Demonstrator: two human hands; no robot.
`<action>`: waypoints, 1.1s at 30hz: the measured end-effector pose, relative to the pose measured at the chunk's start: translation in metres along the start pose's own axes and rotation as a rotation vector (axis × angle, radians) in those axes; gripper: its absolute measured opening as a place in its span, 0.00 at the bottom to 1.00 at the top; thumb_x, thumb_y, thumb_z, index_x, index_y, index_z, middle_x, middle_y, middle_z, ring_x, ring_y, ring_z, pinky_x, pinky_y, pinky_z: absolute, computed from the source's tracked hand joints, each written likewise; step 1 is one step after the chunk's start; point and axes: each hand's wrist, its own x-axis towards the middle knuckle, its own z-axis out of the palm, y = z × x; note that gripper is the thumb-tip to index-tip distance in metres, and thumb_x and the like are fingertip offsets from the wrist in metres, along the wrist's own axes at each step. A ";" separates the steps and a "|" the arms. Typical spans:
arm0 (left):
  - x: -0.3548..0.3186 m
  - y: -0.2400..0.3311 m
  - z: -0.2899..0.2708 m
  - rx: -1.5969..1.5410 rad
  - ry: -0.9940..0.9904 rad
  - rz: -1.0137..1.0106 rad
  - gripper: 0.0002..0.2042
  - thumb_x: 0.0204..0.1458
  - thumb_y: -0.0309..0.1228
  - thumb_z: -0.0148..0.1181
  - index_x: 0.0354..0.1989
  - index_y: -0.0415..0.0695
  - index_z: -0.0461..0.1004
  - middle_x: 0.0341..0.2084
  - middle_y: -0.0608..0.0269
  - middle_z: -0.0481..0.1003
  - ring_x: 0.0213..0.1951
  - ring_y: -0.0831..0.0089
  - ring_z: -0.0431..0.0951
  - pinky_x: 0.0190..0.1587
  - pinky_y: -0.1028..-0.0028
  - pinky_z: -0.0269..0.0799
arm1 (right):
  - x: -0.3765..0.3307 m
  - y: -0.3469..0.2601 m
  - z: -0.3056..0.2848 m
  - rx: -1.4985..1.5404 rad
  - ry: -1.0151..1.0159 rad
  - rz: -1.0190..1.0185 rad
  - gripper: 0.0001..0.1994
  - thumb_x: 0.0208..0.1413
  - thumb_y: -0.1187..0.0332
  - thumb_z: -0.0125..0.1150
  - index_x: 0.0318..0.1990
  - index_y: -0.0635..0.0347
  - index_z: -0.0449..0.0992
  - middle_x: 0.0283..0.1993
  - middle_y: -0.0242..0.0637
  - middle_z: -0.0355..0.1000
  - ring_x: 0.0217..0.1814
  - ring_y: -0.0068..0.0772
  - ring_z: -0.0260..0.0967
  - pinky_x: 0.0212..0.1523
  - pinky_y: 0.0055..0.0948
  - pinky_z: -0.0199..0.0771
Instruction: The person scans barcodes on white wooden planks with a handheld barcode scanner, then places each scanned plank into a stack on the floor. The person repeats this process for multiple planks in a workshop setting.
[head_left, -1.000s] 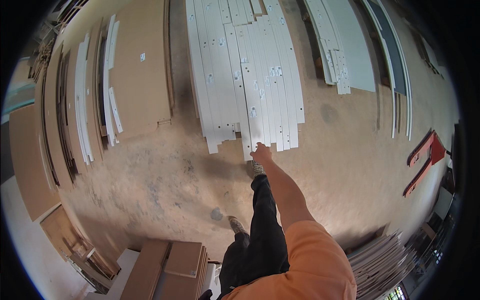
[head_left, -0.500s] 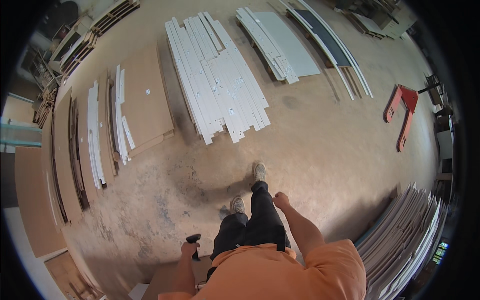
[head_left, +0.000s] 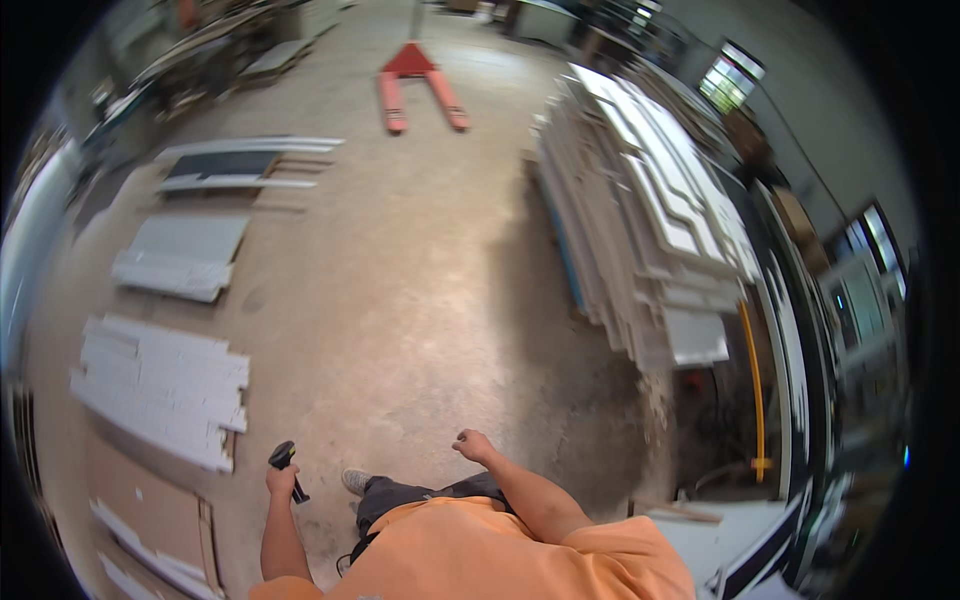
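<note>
Two hands show at the lower edge: the left hand [head_left: 281, 482] has its grip closed around a black scanner [head_left: 286, 466], held above the concrete floor [head_left: 400, 290]; the right hand [head_left: 472, 445] is loosely curled and holds nothing. White panels [head_left: 165, 388] lie flat on the floor at left. A tall stack of white boards [head_left: 650, 240] stands at right, a red pallet jack [head_left: 418, 80] beyond.
</note>
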 end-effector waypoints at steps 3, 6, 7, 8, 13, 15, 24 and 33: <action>-0.021 0.068 0.097 0.127 -0.197 0.010 0.16 0.36 0.33 0.69 0.30 0.31 0.81 0.27 0.50 0.81 0.31 0.60 0.82 0.35 0.63 0.76 | -0.040 0.076 -0.030 0.217 0.136 0.023 0.24 0.52 0.54 0.66 0.49 0.64 0.80 0.51 0.52 0.78 0.55 0.52 0.75 0.57 0.41 0.75; -0.090 0.130 0.215 0.398 -0.344 0.171 0.23 0.34 0.39 0.72 0.34 0.29 0.82 0.34 0.41 0.82 0.39 0.55 0.84 0.44 0.62 0.78 | -0.083 0.182 -0.054 0.370 0.217 0.158 0.23 0.51 0.56 0.68 0.50 0.62 0.80 0.48 0.52 0.79 0.51 0.48 0.78 0.53 0.41 0.77; -0.120 0.156 0.255 0.527 -0.450 0.208 0.22 0.34 0.39 0.71 0.33 0.31 0.82 0.34 0.41 0.83 0.39 0.55 0.85 0.44 0.62 0.78 | -0.103 0.225 -0.062 0.332 0.238 0.195 0.21 0.51 0.56 0.67 0.48 0.60 0.81 0.48 0.50 0.80 0.50 0.48 0.78 0.52 0.41 0.77; -0.156 0.184 0.293 0.689 -0.520 0.394 0.21 0.35 0.41 0.71 0.33 0.35 0.83 0.34 0.43 0.83 0.40 0.55 0.85 0.44 0.61 0.78 | -0.122 0.265 -0.071 0.234 0.278 0.323 0.20 0.50 0.55 0.67 0.44 0.59 0.83 0.46 0.48 0.80 0.48 0.48 0.79 0.51 0.41 0.78; -0.360 0.291 0.431 0.799 -0.905 0.956 0.21 0.39 0.45 0.69 0.34 0.38 0.83 0.32 0.42 0.82 0.39 0.50 0.83 0.43 0.58 0.78 | -0.216 0.425 -0.099 0.636 0.674 0.680 0.10 0.51 0.64 0.67 0.33 0.62 0.83 0.28 0.39 0.80 0.28 0.32 0.77 0.31 0.33 0.76; -0.427 0.318 0.463 0.792 -1.115 1.050 0.23 0.39 0.45 0.69 0.34 0.35 0.82 0.31 0.39 0.80 0.39 0.48 0.82 0.44 0.57 0.77 | -0.242 0.454 -0.106 0.801 0.820 0.707 0.08 0.53 0.66 0.65 0.32 0.62 0.81 0.27 0.36 0.78 0.26 0.27 0.75 0.27 0.29 0.73; -0.583 0.379 0.543 1.087 -1.660 1.325 0.20 0.39 0.43 0.69 0.30 0.36 0.80 0.29 0.40 0.80 0.36 0.46 0.82 0.42 0.56 0.77 | -0.255 0.457 -0.151 1.391 0.689 0.776 0.05 0.58 0.69 0.63 0.38 0.60 0.79 0.31 0.33 0.77 0.29 0.23 0.74 0.26 0.25 0.72; -0.636 0.553 0.659 1.013 -1.637 1.643 0.14 0.41 0.39 0.68 0.32 0.41 0.81 0.31 0.47 0.81 0.38 0.48 0.82 0.43 0.55 0.78 | -0.158 0.462 -0.568 0.661 1.247 0.324 0.16 0.59 0.66 0.63 0.50 0.67 0.77 0.40 0.40 0.78 0.43 0.31 0.76 0.47 0.32 0.76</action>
